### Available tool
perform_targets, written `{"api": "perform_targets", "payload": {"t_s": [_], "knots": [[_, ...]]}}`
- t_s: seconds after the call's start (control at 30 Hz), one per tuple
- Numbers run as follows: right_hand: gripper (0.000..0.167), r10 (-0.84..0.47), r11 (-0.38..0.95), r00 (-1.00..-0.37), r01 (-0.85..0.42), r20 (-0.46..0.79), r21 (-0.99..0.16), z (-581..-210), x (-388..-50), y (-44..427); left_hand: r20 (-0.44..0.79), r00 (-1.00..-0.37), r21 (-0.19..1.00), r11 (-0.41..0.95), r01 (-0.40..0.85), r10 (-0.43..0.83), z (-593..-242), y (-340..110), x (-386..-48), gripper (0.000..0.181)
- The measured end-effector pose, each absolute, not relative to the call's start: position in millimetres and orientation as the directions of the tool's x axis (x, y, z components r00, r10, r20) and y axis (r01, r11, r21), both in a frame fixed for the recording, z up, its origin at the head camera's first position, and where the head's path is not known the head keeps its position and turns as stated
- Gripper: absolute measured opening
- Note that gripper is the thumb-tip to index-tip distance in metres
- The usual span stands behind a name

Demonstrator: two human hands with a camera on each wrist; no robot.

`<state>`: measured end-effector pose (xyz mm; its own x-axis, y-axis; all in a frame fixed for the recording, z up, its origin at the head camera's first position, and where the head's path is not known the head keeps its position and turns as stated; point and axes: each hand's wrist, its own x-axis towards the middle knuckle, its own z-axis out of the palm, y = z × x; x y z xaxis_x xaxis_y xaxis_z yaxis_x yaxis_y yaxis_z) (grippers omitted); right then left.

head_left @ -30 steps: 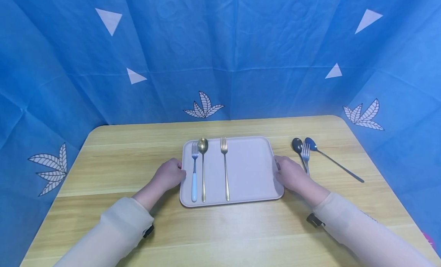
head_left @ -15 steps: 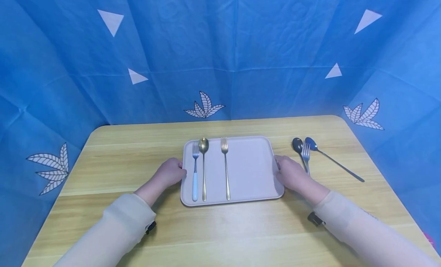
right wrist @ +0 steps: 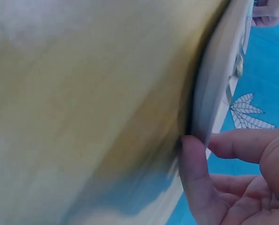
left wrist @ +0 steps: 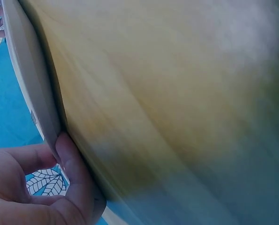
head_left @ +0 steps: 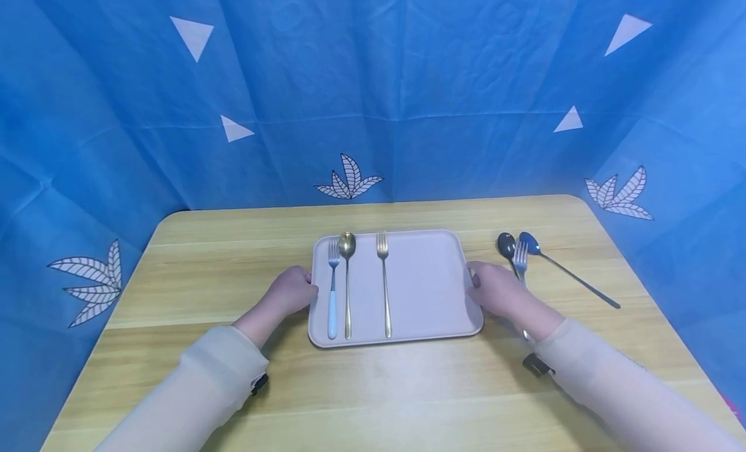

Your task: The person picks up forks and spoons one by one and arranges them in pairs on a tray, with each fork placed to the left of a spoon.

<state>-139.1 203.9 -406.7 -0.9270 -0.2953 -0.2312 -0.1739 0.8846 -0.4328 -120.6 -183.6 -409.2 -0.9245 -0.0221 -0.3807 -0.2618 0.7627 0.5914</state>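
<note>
A pale pinkish tray (head_left: 428, 287) lies on the wooden table. My left hand (head_left: 289, 290) pinches its left rim, thumb and finger on the tray edge (left wrist: 33, 70) in the left wrist view. At the opposite rim my right hand (head_left: 497, 289) pinches the tray edge (right wrist: 216, 70), also plain in the right wrist view. On the tray, from left to right, lie a fork with a light blue handle (head_left: 332, 313), a gold spoon (head_left: 347, 246) and a gold fork (head_left: 383, 248), roughly parallel.
Right of the tray, by my right hand, lie a dark spoon (head_left: 506, 245), a silver fork (head_left: 520, 256) partly hidden by my hand and wrist, and a blue-headed spoon (head_left: 530, 242) slanting right. A blue patterned curtain (head_left: 373, 83) surrounds the table (head_left: 373, 387).
The whole scene sits slightly further right in the head view. Near my right wrist, the end of the silver fork's handle now shows. Both hands keep their hold on the tray.
</note>
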Motion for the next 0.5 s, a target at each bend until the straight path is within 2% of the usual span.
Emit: {"api": "perform_targets", "payload": {"t_s": [0.17,0.5], "knots": [[0.045,-0.343,0.876,-0.91,-0.219,-0.235,-0.429,-400.6,-141.9,209.8,-0.374,-0.927,0.592,0.763,-0.259,-0.025,-407.9,-182.7,-120.5,0.018],[0.048,-0.408,0.864,-0.872,-0.273,-0.27,-0.424,-377.0,-145.5,227.8,-0.406,-0.913,0.59,0.755,-0.286,-0.029,-408.2,-182.8,-122.7,0.015]]}}
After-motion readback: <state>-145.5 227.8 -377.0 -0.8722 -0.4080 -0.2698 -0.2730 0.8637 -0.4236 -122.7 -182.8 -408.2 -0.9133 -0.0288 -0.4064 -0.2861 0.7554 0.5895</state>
